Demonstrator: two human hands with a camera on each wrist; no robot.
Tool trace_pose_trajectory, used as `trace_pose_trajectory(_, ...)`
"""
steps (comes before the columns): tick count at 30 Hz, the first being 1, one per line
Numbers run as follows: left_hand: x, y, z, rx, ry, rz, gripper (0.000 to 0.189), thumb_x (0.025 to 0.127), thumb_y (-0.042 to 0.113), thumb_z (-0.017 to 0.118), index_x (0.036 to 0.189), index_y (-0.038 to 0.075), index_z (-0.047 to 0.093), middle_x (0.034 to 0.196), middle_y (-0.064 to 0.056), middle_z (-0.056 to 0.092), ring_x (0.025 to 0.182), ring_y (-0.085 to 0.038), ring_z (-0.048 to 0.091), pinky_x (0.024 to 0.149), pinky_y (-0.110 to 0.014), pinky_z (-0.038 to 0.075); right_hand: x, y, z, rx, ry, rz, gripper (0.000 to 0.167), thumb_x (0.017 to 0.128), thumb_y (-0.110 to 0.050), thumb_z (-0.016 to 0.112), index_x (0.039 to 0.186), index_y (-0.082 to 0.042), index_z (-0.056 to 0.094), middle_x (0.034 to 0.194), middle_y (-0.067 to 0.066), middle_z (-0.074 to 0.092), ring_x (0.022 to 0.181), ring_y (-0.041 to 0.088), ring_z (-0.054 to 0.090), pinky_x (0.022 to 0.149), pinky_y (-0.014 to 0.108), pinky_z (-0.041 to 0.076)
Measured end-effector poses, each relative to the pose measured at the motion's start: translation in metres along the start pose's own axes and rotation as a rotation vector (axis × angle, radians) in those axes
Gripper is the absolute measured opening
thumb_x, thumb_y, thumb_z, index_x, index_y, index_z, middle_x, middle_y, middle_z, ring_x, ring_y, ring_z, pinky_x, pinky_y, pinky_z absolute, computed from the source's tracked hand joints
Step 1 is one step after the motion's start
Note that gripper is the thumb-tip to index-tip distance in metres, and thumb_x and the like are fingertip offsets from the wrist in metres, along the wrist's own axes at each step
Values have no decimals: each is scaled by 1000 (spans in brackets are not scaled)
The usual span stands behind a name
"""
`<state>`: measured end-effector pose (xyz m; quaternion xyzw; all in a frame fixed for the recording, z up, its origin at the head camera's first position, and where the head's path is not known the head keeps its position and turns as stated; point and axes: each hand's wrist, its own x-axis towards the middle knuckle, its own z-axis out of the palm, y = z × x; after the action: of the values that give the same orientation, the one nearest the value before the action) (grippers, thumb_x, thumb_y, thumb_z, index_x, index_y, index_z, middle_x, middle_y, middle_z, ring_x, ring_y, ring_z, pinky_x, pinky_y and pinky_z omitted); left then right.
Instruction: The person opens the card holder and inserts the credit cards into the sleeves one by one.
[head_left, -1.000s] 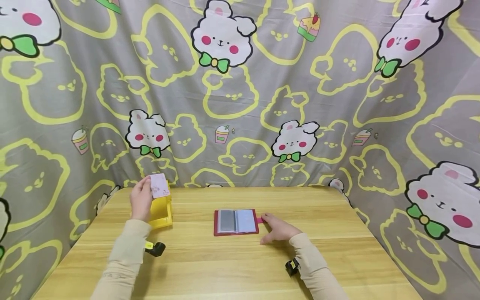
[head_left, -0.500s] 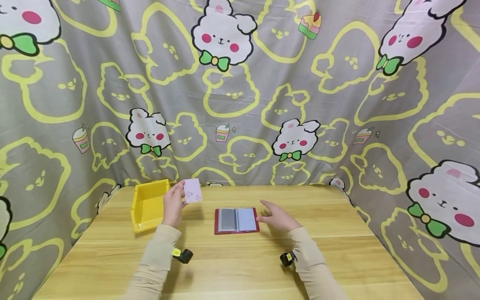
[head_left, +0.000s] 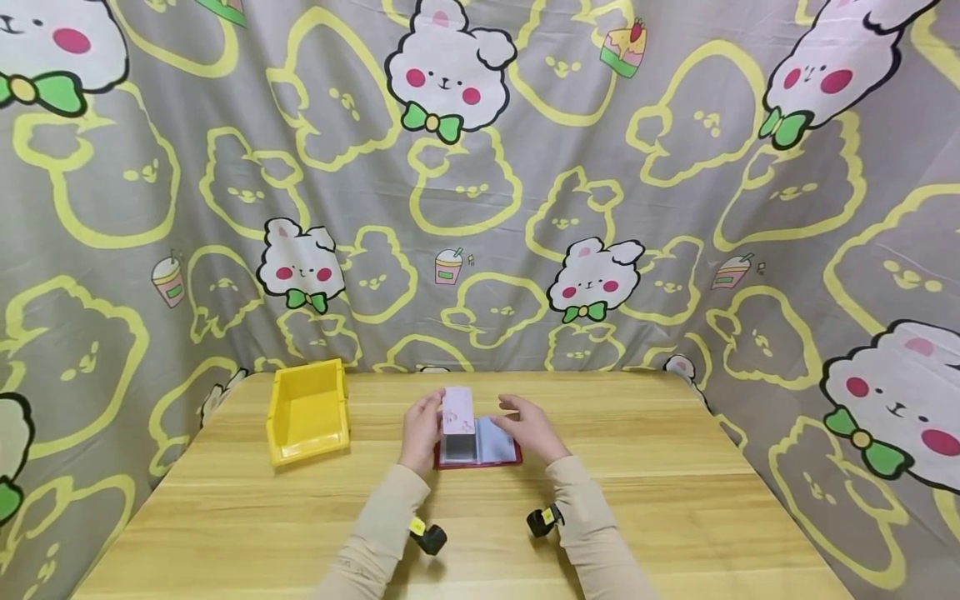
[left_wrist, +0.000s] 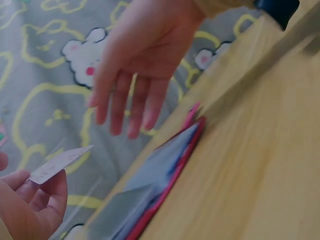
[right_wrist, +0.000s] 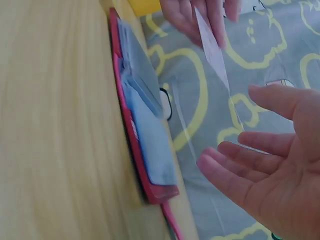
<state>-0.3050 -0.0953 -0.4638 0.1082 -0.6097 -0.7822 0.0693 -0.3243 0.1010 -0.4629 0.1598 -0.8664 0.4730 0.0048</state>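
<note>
A pale pink card with a faint printed pattern is pinched by its edge in my left hand. It is held above the left page of a red card holder, which lies spread on the table with clear plastic sleeves showing. My right hand hovers over the holder's right side, its fingers extended and holding nothing. In the right wrist view, the right hand faces the card across a gap. A pink strap sticks out from the holder's end.
A yellow plastic bin stands at the left of the wooden table. A patterned grey curtain hangs behind the table and along both sides.
My left hand has carried the card rightward from the yellow bin to above the holder. The right hand has left the strap and moved left, over the holder's right page.
</note>
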Motion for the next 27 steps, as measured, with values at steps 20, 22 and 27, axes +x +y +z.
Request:
trace_pose_trajectory(20,-14,-20,14,11,-126,-26,34,99,11,48,127,-6,58,103,-10,64,72,-9,58,61,-23,54,-4,0,9,324,-30,149,45,86,3,64,129,6,55,93,16,65,67,12,62,64,34,60)
trace_pose_trajectory(22,-14,-19,12,30,-152,-23,35,99,11,48,128,-6,57,109,-13,64,74,-10,59,63,-25,56,-5,0,8,320,-34,131,44,86,5,63,129,7,54,91,16,64,66,12,61,64,36,60)
trace_pose_trajectory(27,-12,-13,6,93,-230,-3,36,100,12,47,130,-6,55,125,-23,59,80,-11,65,70,-30,60,-5,1,3,358,-45,112,45,87,9,60,131,10,52,88,14,62,68,12,61,64,33,60)
